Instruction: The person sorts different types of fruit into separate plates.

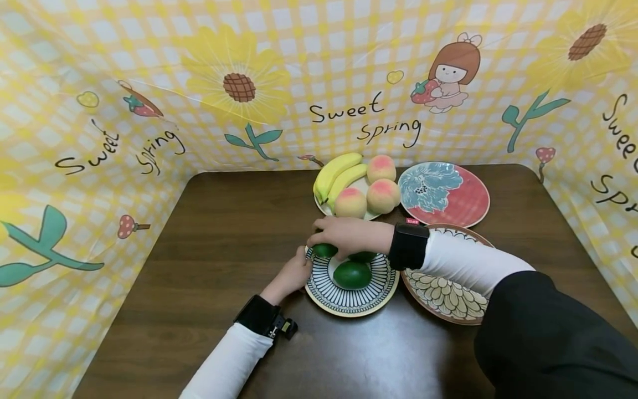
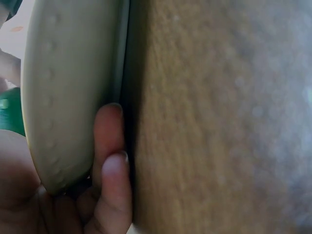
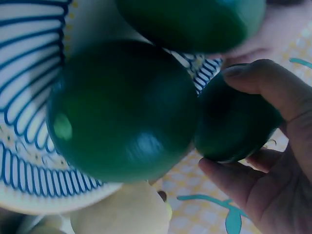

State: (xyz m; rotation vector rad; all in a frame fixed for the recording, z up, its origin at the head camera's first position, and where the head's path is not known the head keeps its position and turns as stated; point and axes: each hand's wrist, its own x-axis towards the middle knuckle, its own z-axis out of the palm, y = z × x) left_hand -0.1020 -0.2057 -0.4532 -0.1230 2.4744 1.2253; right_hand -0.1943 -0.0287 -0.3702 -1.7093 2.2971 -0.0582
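Note:
A blue-and-white striped plate (image 1: pixel 381 285) holds three glossy dark green oval fruits. In the head view, my left hand (image 1: pixel 294 270) grips the plate's left rim. The left wrist view shows its fingers (image 2: pixel 108 134) against the pale underside (image 2: pixel 73 97). Reaching across from the right, my right hand (image 1: pixel 349 235) holds one green oval fruit (image 3: pixel 239 122) between thumb and fingers at the plate's far left edge. A second green fruit (image 1: pixel 352 275) lies toward the plate's front; the third (image 1: pixel 362 256), behind it, is partly covered by my right hand.
Behind stands a pale plate (image 1: pixel 372 216) with bananas (image 1: pixel 331 174) and three peaches (image 1: pixel 382 195). A red-and-blue flower plate (image 1: pixel 468 194) lies at the back right. My right forearm crosses a brown-rimmed plate (image 1: pixel 443 296). Patterned cloth (image 1: pixel 299 66) rises around the brown table (image 1: pixel 224 233).

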